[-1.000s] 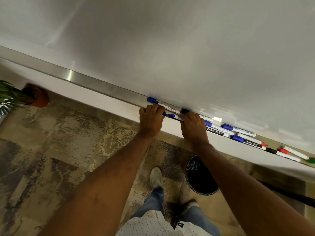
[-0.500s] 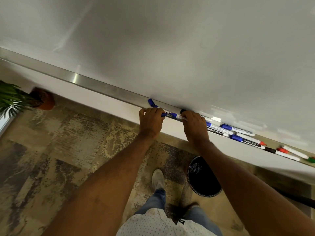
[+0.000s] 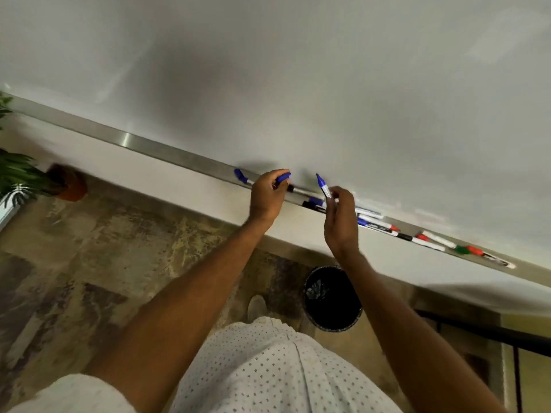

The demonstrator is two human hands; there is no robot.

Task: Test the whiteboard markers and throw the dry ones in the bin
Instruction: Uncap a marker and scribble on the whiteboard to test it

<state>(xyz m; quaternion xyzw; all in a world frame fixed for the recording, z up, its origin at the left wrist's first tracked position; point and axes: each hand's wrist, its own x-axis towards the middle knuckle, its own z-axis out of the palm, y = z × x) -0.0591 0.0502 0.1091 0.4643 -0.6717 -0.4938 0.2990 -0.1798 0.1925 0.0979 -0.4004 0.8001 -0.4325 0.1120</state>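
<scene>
My right hand (image 3: 340, 222) grips an uncapped blue marker (image 3: 323, 186), its tip pointing up at the whiteboard (image 3: 298, 84) without visibly touching it. In my left hand (image 3: 267, 195) the blue cap (image 3: 282, 177) is pinched between fingers and thumb. Both hands hover just above the metal marker tray (image 3: 143, 146). Another blue marker (image 3: 241, 176) lies on the tray left of my left hand. Several more markers (image 3: 384, 226), blue, black, red and green, lie along the tray to the right. A black bin (image 3: 332, 298) stands on the floor below my right forearm.
A potted plant (image 3: 62, 181) stands on the patterned floor at the far left, by the wall. A dark rail (image 3: 489, 333) runs along the lower right. My shoe (image 3: 257, 307) is beside the bin.
Both hands have lifted off the tray. The blue marker came up with them and was pulled apart: the body is in my right hand, the cap in my left. The camera tilted.
</scene>
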